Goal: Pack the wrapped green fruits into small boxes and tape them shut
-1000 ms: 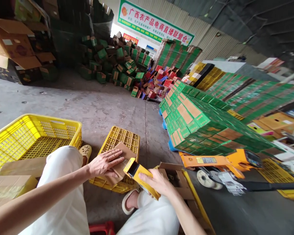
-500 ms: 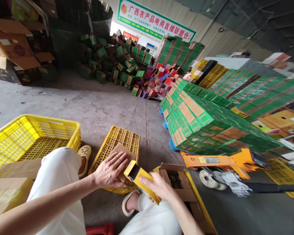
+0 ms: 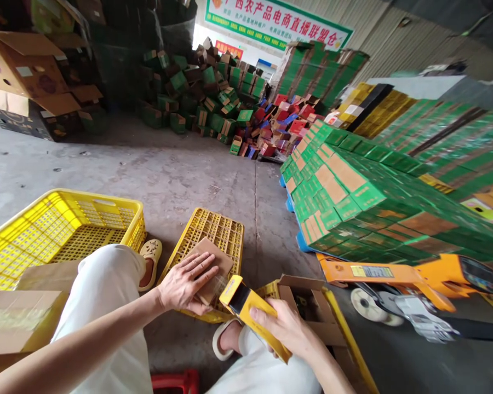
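Observation:
A small brown cardboard box (image 3: 219, 262) lies on an upturned yellow crate (image 3: 230, 230) between my knees. My left hand (image 3: 189, 282) rests on the box's near left part, palm down with fingers spread. Wrapped in my right hand (image 3: 277, 323) is a yellow tool (image 3: 250, 312) with a dark opening at its upper end. That end is close to the box's right edge; whether it touches cannot be made out.
At the left stand an open yellow basket (image 3: 135, 219) and a taped carton (image 3: 20, 317). An open carton (image 3: 328, 328) in a yellow crate is by my right leg. Beyond it are an orange pallet jack (image 3: 365, 271) and stacked green boxes (image 3: 349, 191).
The view has turned slightly, so the scene sits further right in the picture. My right hand has moved a little lower and away from the box with the yellow tool; my left hand stays on the box.

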A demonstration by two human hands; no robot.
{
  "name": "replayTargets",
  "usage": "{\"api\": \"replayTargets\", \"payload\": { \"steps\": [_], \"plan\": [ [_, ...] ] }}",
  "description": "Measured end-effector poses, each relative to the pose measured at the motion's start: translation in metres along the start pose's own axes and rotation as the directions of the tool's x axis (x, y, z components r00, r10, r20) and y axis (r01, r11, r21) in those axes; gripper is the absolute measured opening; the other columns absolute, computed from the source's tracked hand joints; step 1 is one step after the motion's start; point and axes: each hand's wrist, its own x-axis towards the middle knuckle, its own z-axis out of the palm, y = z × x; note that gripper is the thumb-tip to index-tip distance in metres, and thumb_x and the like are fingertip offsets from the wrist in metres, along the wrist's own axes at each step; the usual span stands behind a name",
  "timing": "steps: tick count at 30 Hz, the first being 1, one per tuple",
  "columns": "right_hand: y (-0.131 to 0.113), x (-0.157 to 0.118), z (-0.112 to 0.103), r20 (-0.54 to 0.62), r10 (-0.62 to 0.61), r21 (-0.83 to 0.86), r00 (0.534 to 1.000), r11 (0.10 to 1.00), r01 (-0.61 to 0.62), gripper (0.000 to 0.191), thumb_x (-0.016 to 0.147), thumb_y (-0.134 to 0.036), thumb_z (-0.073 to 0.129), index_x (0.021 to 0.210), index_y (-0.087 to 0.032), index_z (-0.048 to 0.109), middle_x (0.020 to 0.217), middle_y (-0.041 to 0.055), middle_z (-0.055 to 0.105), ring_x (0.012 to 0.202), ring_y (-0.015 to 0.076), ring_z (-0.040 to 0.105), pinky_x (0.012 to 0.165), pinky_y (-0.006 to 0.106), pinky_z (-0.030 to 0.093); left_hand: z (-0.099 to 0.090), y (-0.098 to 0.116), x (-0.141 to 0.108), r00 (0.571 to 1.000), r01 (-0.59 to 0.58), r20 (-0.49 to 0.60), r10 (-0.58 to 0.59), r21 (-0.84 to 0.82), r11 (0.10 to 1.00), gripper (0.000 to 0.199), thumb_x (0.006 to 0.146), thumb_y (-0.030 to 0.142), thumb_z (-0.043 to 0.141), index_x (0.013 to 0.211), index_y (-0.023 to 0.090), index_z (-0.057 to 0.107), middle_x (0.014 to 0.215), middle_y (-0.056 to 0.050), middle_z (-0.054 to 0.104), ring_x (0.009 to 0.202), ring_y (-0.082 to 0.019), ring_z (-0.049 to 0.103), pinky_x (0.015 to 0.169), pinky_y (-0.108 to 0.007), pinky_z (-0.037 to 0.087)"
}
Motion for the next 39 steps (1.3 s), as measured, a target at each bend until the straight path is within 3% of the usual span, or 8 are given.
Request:
{"api": "replayTargets", "payload": {
  "steps": [5, 10, 16, 19, 25, 35, 39],
  "plan": [
    [0.012, -0.002, 0.003, 0.005, 0.017, -0.016, 1.0, 1.0, -0.017, 0.066, 0.088, -0.086, 0.065, 0.099, -0.021, 0.063, 0.068, 0.0003, 0.071, 0.053, 0.0184, 0.072, 0.045, 0.023, 0.051, -0.001, 0.006, 0.0, 1.0, 0.017, 0.013, -0.017, -0.015, 1.0, 0.101, 0.093, 0.089, 0.054, 0.166, 0.019, 0.052, 0.168, -0.023, 0.051, 0.153, -0.046, 0.053, 0.126, -0.061, 0.045],
    [0.014, 0.002, 0.012, 0.015, 0.065, 0.045, 0.998, 0.997, -0.066, 0.063, 0.088, -0.083, 0.067, 0.101, -0.021, 0.06, 0.066, -0.0007, 0.071, 0.052, 0.0183, 0.07, 0.046, 0.025, 0.053, -0.005, 0.022, 0.001, 0.999, 0.045, 0.022, -0.045, -0.009, 0.999, 0.078, 0.099, 0.067, 0.063, 0.166, 0.027, 0.053, 0.171, -0.017, 0.049, 0.157, -0.046, 0.047, 0.13, -0.067, 0.034],
    [0.026, 0.01, 0.018, 0.056, 0.04, 0.108, 0.998, 0.993, -0.046, 0.062, 0.087, -0.082, 0.068, 0.099, -0.021, 0.062, 0.072, 0.0004, 0.071, 0.053, 0.0177, 0.07, 0.047, 0.026, 0.054, -0.01, 0.028, 0.022, 0.987, -0.075, 0.133, 0.091, -0.121, 0.99, 0.078, 0.103, 0.049, 0.06, 0.167, 0.01, 0.044, 0.169, -0.021, 0.051, 0.158, -0.036, 0.048, 0.133, -0.054, 0.036],
    [0.034, 0.014, 0.02, 0.078, 0.024, 0.144, 0.997, 0.989, -0.035, 0.061, 0.089, -0.082, 0.066, 0.1, -0.022, 0.062, 0.073, 0.0007, 0.071, 0.055, 0.0173, 0.071, 0.049, 0.025, 0.055, -0.013, 0.019, 0.03, 0.969, -0.142, 0.179, 0.173, -0.172, 0.975, 0.082, 0.103, 0.055, 0.06, 0.166, 0.005, 0.043, 0.17, -0.024, 0.048, 0.159, -0.035, 0.048, 0.133, -0.051, 0.038],
    [0.039, 0.019, 0.021, 0.129, 0.0, 0.212, 0.992, 0.977, -0.028, 0.061, 0.085, -0.083, 0.069, 0.105, -0.025, 0.062, 0.076, 0.0012, 0.072, 0.057, 0.0194, 0.07, 0.05, 0.028, 0.055, -0.018, 0.001, 0.028, 0.957, -0.162, 0.211, 0.197, -0.171, 0.972, 0.086, 0.106, 0.067, 0.052, 0.169, 0.011, 0.04, 0.174, -0.02, 0.042, 0.162, -0.035, 0.043, 0.135, -0.051, 0.035],
    [0.035, -0.008, 0.011, 0.098, 0.046, 0.224, 0.994, 0.972, -0.067, 0.068, 0.081, -0.088, 0.065, 0.105, -0.025, 0.069, 0.07, 0.0018, 0.069, 0.057, 0.0202, 0.069, 0.052, 0.028, 0.052, -0.011, 0.0, 0.024, 0.962, -0.154, 0.204, 0.182, -0.144, 0.978, 0.088, 0.104, 0.069, 0.057, 0.169, 0.011, 0.043, 0.174, -0.02, 0.043, 0.162, -0.033, 0.043, 0.136, -0.048, 0.034],
    [0.043, -0.009, 0.014, 0.095, 0.029, 0.259, 0.995, 0.964, -0.052, 0.072, 0.081, -0.091, 0.066, 0.104, -0.023, 0.068, 0.068, 0.0011, 0.069, 0.058, 0.0197, 0.069, 0.052, 0.026, 0.052, -0.013, 0.0, 0.022, 0.961, -0.148, 0.213, 0.175, -0.138, 0.979, 0.086, 0.104, 0.068, 0.06, 0.172, 0.019, 0.039, 0.176, -0.018, 0.04, 0.162, -0.034, 0.043, 0.136, -0.05, 0.033]
  ]
}}
